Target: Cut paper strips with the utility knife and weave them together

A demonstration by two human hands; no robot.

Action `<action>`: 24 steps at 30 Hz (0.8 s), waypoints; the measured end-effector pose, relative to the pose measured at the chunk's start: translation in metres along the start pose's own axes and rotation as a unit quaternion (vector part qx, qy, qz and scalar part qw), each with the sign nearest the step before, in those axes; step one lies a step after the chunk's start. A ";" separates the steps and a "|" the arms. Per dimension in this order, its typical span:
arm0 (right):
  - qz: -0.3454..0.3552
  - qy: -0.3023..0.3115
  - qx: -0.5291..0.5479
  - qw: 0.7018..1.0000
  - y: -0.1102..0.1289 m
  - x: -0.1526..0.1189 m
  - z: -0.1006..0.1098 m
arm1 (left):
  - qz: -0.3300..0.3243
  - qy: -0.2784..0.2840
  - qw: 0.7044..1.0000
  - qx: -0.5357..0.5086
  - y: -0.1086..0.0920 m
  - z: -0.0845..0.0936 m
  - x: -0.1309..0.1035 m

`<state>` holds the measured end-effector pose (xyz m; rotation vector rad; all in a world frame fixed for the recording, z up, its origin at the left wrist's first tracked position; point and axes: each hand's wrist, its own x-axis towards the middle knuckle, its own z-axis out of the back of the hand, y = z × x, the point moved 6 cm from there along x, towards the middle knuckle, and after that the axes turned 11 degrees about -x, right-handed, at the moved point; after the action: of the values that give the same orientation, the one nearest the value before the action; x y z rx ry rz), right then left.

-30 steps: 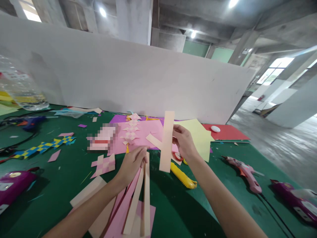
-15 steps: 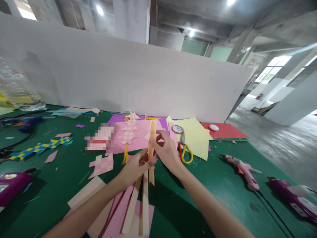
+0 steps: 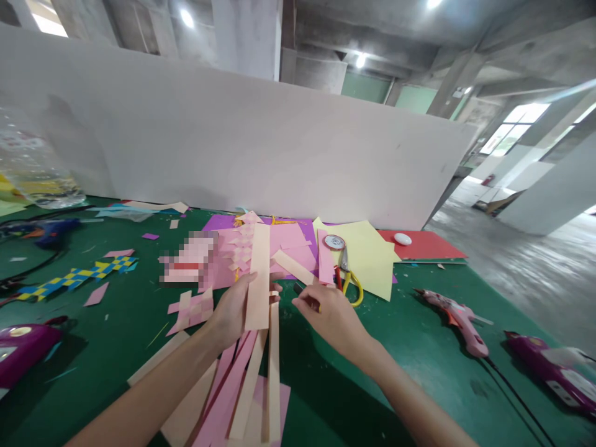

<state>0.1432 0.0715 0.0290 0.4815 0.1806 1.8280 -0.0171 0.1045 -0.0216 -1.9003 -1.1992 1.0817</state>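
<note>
L hand [image 3: 235, 310], ctr of frame: fingers clamped on peach strip [image 3: 258, 279], thumb in front; strip near upright. R hand [image 3: 333, 313] just R of it, not touching strip: fingers curled, thumb close to index. Bit of yel. inside curl, dark tip by fingertips; can't tell if gripped.

Btm ctr, below L hand: long strips [image 3: 274, 372], peach + pink, fanned to lower edge. Upper ends reach L fingers; hold on them unclear. Peach sheet [image 3: 190, 406] lower L, partly under forearm.

Behind held strip: pink chain [image 3: 239, 254], partly hidden, on pink sheet [image 3: 284, 236]. Woven pc [image 3: 190, 310] L of ctr; blue/yel. weave [image 3: 77, 280] farther L. Scissors [image 3: 352, 289] R of ctr. Glue gun [image 3: 459, 323] far R, on green tabletop [image 3: 419, 385].

Progress, my read: strips cut; chain looks finished, woven pc prob. partial, ends loose. Held strip flat, unwoven; long strips likewise. Work on these barely begun, if at all.
</note>
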 end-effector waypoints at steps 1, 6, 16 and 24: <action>-0.006 -0.004 -0.033 0.999 -0.003 -0.004 0.001 | 0.002 -0.012 1.000 0.001 0.001 0.002 0.000; -0.014 -0.014 -0.179 0.984 -0.021 -0.028 0.002 | 0.037 0.033 0.998 0.031 0.007 -0.008 -0.008; -0.040 0.017 -0.218 0.975 -0.040 -0.060 -0.017 | -0.064 0.101 0.979 0.165 0.013 -0.018 -0.007; -0.056 0.022 -0.184 0.981 -0.044 -0.087 -0.018 | -0.092 0.106 0.929 0.342 0.016 -0.027 -0.011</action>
<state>0.1947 0.0055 -0.0237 0.1665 -0.0991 1.7116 0.0102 0.0860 -0.0198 -1.2928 -0.7237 0.9902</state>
